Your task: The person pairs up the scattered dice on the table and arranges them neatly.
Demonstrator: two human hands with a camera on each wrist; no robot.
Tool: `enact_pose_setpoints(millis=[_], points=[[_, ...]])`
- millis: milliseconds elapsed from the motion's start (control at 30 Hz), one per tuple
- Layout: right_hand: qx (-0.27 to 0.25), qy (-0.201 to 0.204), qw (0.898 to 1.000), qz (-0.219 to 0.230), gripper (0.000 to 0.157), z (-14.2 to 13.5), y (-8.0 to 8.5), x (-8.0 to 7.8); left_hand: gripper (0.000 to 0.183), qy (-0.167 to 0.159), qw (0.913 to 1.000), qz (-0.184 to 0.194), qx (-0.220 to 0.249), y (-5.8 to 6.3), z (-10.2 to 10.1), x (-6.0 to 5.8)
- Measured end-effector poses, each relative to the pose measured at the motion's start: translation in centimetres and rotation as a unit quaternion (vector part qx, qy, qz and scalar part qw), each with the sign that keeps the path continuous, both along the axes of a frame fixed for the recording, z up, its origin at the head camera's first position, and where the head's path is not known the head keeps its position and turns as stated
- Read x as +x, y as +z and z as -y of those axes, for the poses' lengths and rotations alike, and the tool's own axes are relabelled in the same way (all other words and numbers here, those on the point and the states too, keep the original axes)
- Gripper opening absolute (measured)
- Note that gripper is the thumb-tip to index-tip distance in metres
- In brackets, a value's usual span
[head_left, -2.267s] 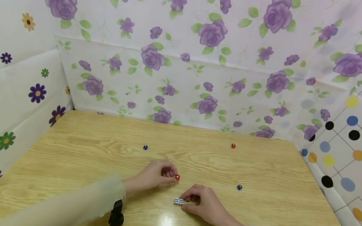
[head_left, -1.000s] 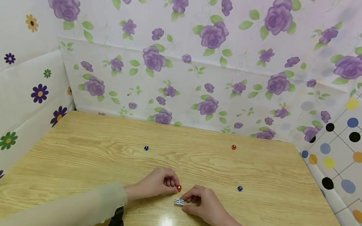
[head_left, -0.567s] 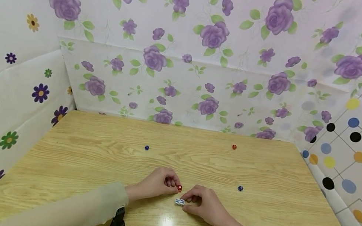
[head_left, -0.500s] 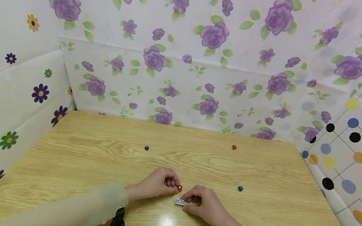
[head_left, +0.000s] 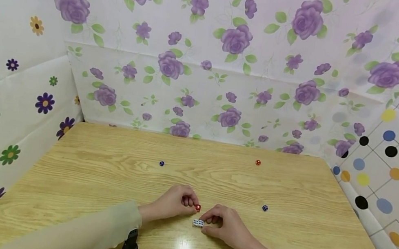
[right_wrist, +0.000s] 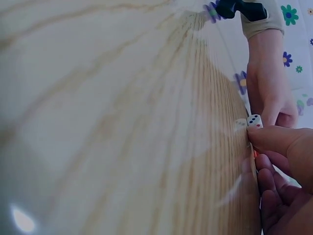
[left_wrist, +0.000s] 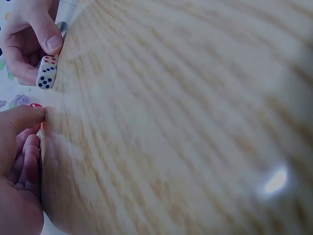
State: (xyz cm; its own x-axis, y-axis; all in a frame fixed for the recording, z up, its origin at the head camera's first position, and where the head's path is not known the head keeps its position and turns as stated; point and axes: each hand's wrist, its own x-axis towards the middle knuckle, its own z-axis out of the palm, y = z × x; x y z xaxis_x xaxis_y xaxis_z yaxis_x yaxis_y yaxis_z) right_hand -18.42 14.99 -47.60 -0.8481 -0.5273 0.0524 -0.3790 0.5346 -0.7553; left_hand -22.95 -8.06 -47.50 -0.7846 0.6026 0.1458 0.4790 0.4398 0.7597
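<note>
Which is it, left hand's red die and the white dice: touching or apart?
Apart: the head view shows bare tabletop between the red die and the white dice.

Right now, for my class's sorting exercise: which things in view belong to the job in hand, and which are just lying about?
Seemingly in the job:
Red cube-shaped die, pinched by the left hand
Two white cube-shaped dice, side by side at the right hand

Apparently lying about:
Leftmost dark-blue die
Rightmost dark-blue die
Small red die near the table's far edge
</note>
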Motion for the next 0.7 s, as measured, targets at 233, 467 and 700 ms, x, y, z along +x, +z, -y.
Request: enact_pose_setpoints(millis=[233,467,700], points=[[0.006,0.001,1.000,0.010,0.015,0.01,0.12,-0.14,0.007,0.005,1.0000,0.002,-0.004,-0.35,0.12,-0.20],[0.003,0.003,1.000,0.009,0.015,0.03,0.32,-0.07,0.007,0.008,0.9999,-0.007,0.002,-0.56,0.17,-0.29],[0.002,0.005,1.000,0.008,0.015,0.00,0.46,0.07,0.007,0.007,1.0000,-0.001,0.004,-0.64,0.24,-0.38]])
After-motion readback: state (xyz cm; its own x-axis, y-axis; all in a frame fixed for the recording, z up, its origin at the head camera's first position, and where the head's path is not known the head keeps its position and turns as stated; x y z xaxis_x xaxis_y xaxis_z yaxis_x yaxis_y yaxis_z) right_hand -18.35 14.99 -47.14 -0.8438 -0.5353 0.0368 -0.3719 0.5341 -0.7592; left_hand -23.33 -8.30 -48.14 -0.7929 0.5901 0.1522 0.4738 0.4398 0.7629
